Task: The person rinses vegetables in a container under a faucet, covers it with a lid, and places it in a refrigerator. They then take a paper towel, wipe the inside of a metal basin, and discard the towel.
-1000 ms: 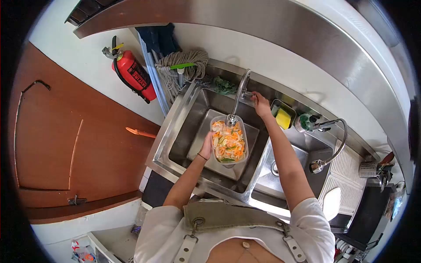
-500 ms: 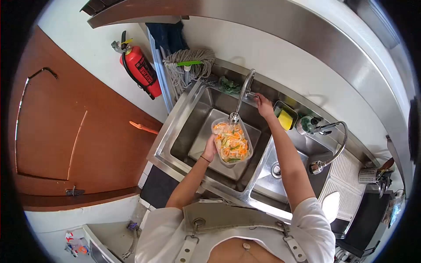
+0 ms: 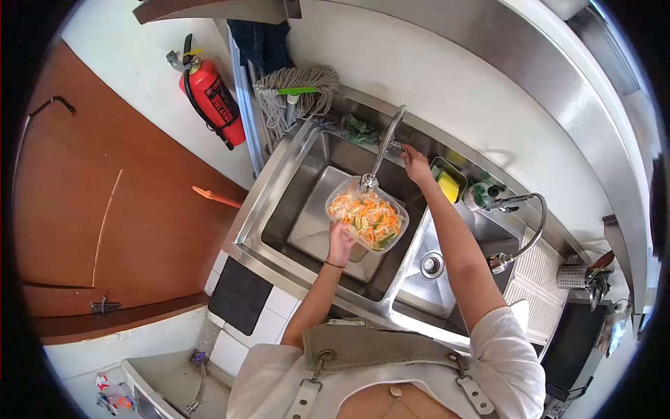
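My left hand [image 3: 340,243] grips the near side of a clear plastic container [image 3: 400,241] over the left basin. Shredded orange and white vegetables with green pieces [image 3: 368,216] fill it. Right above its far end hangs the spray head of a coiled-neck faucet [image 3: 388,143]. Whether water is running, I cannot make out. Up at the base of that faucet, my right hand [image 3: 417,166] has its fingers closed around the lever [image 3: 396,146], which they partly hide.
The steel double sink [image 3: 279,255] has a second faucet [image 3: 541,223] on the right. A yellow sponge [image 3: 448,187] in a dark tray and a bottle [image 3: 480,197] stand behind the right basin. Farther right is a ribbed drainboard [image 3: 534,290]. A mop [image 3: 296,98] and fire extinguisher [image 3: 213,101] are at the left.
The container has turned in my left hand, its long side now lying more crosswise under the spray head. My right hand stays at the lever. The whole view has shifted slightly.
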`<state>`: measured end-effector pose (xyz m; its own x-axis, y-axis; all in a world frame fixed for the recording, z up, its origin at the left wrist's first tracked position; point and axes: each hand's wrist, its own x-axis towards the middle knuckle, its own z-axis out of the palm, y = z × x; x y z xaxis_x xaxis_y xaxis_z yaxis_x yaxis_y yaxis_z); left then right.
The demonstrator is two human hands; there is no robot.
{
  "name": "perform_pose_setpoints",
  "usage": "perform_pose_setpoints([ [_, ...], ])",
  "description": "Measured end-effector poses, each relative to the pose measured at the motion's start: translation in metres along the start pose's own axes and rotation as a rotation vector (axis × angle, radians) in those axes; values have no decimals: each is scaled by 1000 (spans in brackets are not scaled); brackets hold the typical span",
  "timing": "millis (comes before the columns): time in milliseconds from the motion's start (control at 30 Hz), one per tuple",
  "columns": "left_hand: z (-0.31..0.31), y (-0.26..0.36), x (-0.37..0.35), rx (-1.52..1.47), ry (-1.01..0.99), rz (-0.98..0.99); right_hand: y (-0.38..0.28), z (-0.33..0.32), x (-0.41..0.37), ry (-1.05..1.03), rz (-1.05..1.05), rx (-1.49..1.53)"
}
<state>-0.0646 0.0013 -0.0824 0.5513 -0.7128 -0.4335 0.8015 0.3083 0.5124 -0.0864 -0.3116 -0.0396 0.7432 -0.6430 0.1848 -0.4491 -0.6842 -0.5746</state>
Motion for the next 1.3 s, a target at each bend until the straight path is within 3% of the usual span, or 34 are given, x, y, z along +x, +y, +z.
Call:
perform_pose_setpoints([
  [400,11,9,-2,11,24,92,-14,-11,-6,-37,22,52],
  [500,15,12,-4,38,18,73,-10,-7,-5,24,-57,7],
  [600,8,7,0,23,-31,54,-13,-11,-4,-64,24,17],
  [1000,17,8,-4,33,-32,78,-19,-21,8,-89,83,70],
  [1300,21,7,0,-4,-32,39,-10,-10,2,-10,6,76],
])
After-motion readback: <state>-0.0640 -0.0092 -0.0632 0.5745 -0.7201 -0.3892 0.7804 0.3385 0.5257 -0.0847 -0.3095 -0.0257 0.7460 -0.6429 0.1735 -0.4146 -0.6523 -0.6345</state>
